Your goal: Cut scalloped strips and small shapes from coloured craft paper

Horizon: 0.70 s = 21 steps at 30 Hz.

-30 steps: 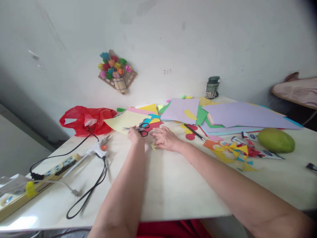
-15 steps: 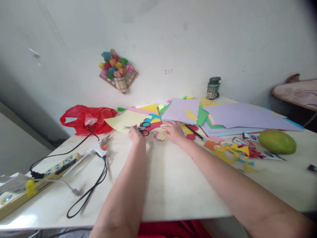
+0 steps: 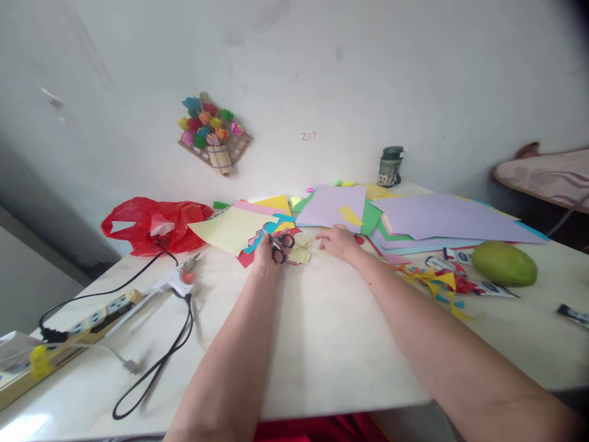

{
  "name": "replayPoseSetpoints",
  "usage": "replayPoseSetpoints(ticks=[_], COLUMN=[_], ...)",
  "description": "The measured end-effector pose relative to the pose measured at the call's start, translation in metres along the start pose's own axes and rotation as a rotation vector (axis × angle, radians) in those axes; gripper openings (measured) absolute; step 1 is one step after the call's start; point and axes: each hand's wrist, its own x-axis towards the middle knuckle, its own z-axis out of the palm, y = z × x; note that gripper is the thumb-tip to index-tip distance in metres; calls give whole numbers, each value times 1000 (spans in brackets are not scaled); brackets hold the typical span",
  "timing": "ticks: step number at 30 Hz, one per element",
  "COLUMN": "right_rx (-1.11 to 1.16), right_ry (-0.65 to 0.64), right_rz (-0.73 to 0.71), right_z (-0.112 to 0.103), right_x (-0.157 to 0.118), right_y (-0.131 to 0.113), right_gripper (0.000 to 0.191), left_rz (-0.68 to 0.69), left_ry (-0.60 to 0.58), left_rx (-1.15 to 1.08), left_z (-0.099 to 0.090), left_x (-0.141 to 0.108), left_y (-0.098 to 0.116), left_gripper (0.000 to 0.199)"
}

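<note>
Since the earlier frame, the bare right hand (image 3: 339,243) has drawn off the small pale yellow paper cut-outs (image 3: 301,253), and the metal scissors with black loop handles (image 3: 276,244) have swung round, their blades no longer plainly seen. Red paper with a pointed corner (image 3: 245,259) now shows left of the left hand (image 3: 265,252).

That hand is closed around the scissors, whose loops stand just left of the pale cut-outs; whether they touch cannot be told. The right hand is bare of any load, its fingers spread just right of the cut-outs, which lie on the white desk (image 3: 335,337) between both hands. Left of the scissors lies the large pale yellow paper sheet (image 3: 230,228).

Turning the scissors carelessly could snag or nick a cut-out, since the blades are hard to see among the overlapping papers. Pressing down could crease the thin pieces. Swinging wide, the right forearm might scatter the thin yellow paper scraps (image 3: 435,283) near it.
</note>
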Motion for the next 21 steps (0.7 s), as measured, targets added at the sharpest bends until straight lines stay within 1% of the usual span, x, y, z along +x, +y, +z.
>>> replayPoseSetpoints(ticks=[1,3,5,7,9,11,13,14,17,19,20,21], right_rx=[21,106,241,423,623,796,914,963,1046,947,816,635], right_ry=[51,133,192,239,251,200,72,-19,-319,-521,-628,-735], right_rz=[76,195,273,326,365,406,434,420,319,269,287,331], right_z=[-4,-10,-14,-16,-18,-21,-24,-26,-32,-37,-40,-43], right_x=[0,-1,-2,-1,0,-1,-3,-5,-11,-15,-16,-17], right_y=[0,5,12,20,22,21,16,14,6,2,0,-1], right_gripper=[33,33,33,32,30,25,18,15,11,13,16,20], left_rz=[-48,-132,-149,-141,-132,-139,-147,-148,-150,-146,-142,-136], left_ry=[-55,-115,-133,-157,-189,-217,-231,-232,-221,-220,-222,-224], left_rx=[-18,-55,-70,-74,-68,-56,-38,-28,-3,-1,0,3], left_z=[0,0,0,0,1,2,4,5,8,8,8,7], left_x=[0,1,2,3,2,0,-3,-5,-8,-8,-7,-6], left_y=[-1,-3,-5,-6,-7,-7,-8,-9,-11,-12,-12,-12], left_gripper=[31,35,35,32,31,34,37,37,35,34,34,33])
